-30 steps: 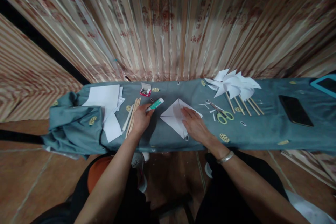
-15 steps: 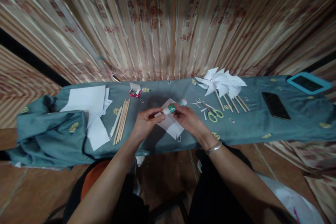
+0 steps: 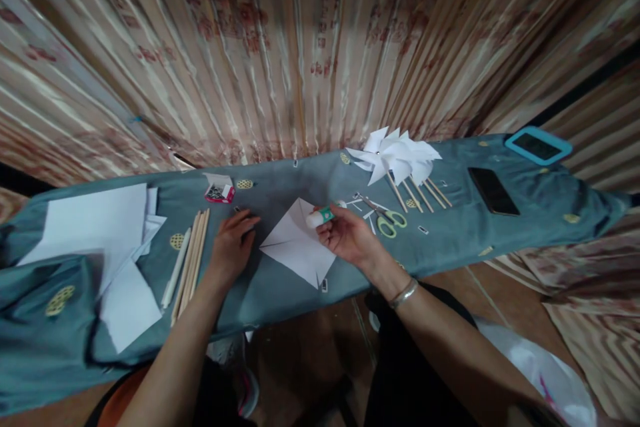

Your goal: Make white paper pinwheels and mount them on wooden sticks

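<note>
My right hand is closed round a white and green glue stick, held just above the right corner of a folded white paper square. My left hand rests on the teal cloth just left of the paper, fingers bent and pointing toward it; whether it holds a small thing such as the cap is hidden. The paper lies flat with crease lines showing.
Wooden sticks and a white stick lie left of my left hand, with loose white sheets beyond. A small red box, green-handled scissors, finished paper pinwheels, a black phone and a blue-cased device sit on the cloth.
The glue stick passed from my left hand to both hands, then to my right alone. My left hand dropped to the cloth left of the paper. The view swung right.
</note>
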The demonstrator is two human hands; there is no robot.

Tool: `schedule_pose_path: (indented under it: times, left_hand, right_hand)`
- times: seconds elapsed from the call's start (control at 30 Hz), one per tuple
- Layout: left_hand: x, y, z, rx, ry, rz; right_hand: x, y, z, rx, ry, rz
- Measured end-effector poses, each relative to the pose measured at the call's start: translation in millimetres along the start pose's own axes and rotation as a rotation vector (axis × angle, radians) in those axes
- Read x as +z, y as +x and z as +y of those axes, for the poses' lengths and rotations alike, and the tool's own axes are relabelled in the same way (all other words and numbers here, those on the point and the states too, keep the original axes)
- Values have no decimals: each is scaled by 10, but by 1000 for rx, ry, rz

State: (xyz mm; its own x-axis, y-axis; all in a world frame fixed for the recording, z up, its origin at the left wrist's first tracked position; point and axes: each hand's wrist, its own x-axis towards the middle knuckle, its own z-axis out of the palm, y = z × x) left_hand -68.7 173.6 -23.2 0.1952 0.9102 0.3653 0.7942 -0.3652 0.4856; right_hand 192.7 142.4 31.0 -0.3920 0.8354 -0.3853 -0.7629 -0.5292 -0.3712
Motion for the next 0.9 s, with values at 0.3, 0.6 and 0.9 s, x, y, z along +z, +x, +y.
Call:
schedule_pose_path:
  times: [0.3,0.6,0.9]
  left_hand:
    - [-82,-20,156,182,27,202]
    - [117,-226,611,363,-42,-2]
    - [195,-419,809,436,-35,-199]
  right_hand:
    - [-108,47,-61,-26,-42,107]
    - [-105,118,8,-134,-102,229]
    - [-106,131,22,-163,-186,264]
